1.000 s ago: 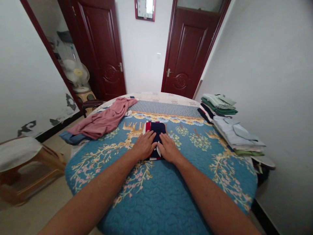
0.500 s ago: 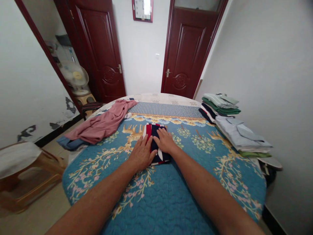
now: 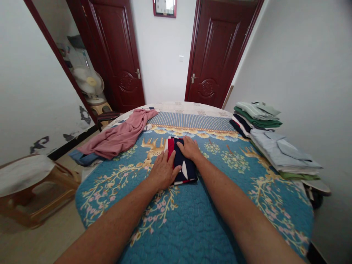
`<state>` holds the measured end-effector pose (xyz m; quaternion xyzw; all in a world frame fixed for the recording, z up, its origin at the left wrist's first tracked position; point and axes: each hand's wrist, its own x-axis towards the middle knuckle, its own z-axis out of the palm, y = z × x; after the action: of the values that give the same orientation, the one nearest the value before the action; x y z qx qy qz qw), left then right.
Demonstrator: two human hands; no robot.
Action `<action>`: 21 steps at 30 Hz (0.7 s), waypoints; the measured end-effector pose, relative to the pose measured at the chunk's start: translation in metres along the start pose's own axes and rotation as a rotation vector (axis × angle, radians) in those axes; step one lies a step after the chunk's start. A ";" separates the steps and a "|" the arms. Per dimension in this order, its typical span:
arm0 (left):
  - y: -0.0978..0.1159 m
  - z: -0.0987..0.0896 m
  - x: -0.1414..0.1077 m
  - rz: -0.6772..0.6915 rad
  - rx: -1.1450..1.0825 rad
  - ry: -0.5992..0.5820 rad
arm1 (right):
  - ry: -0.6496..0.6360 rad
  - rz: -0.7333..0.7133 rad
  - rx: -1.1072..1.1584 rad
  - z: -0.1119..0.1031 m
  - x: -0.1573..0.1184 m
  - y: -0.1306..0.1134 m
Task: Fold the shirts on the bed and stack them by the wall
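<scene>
From your head view, take the folded garment [image 3: 179, 158] as the landmark. It lies on the blue quilted cloth [image 3: 198, 216] that covers the rounded desk, directly ahead of you. Well to its left, a rumpled pink garment [image 3: 118, 135] sprawls over a blue garment [image 3: 84, 157]; farther left, beyond the desk, stands a stool [image 3: 24, 170]. To its right and farther off, you have a stack of folded clothes [image 3: 257, 117] with dark green and pale striped layers, and just nearer than that, a pile of pale grey-blue folded clothes [image 3: 283, 148]. Beyond it, past the desk's far edge, are two dark red doors [image 3: 111, 47].

Your own hands hide parts of the folded garment: your left hand [image 3: 162, 171] covers its near left side, your right hand [image 3: 190, 149] its far right corner. Each grip is unclenched, palm down, fingers laid out on the fabric. The garment is a compact, roughly rectangular fold, navy, with red and white bands along its left side and a white leaf-like shape near its front.
</scene>
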<state>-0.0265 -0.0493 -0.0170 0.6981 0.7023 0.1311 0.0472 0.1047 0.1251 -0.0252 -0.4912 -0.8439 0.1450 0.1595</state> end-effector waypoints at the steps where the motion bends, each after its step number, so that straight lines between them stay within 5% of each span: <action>1: 0.001 -0.001 0.000 -0.003 0.007 -0.005 | 0.035 -0.009 0.007 0.001 -0.002 0.001; 6: 0.004 -0.004 -0.001 -0.026 0.031 -0.003 | 0.184 -0.039 0.023 0.004 -0.016 0.003; 10: 0.006 -0.005 -0.001 -0.031 0.071 0.002 | 0.168 -0.071 -0.005 0.000 -0.038 0.003; 21: -0.006 0.006 0.004 0.056 0.027 0.175 | 0.162 -0.044 -0.104 -0.016 -0.142 -0.009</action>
<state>-0.0309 -0.0450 -0.0240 0.7040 0.6855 0.1837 -0.0274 0.1705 -0.0022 -0.0252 -0.4904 -0.8451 0.0573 0.2049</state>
